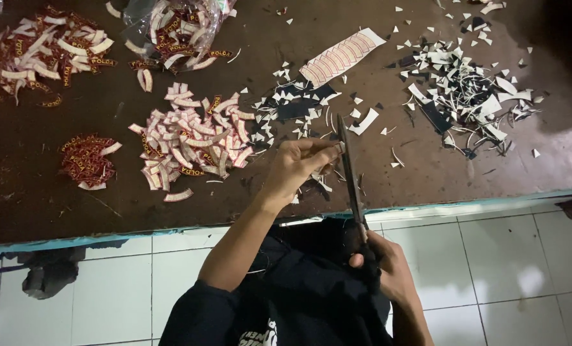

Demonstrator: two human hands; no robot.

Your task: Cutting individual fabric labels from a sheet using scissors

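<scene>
My right hand (385, 266) grips the handles of long dark scissors (351, 176), whose blades point away from me over the dark brown table (29, 186). My left hand (299, 163) pinches a small label piece right at the blades, near the table's front edge. Just left of it lies a heap of cut curved labels (193, 138), white backs and red faces mixed. A white strip of uncut curved labels (342, 57) lies farther back.
Paper offcuts (469, 90) are scattered at the back right. More label heaps lie at the far left (39, 51) and front left (86, 160), and a clear plastic bag of labels (174, 29) sits at the back. White floor tiles (504, 269) lie below the table's blue edge.
</scene>
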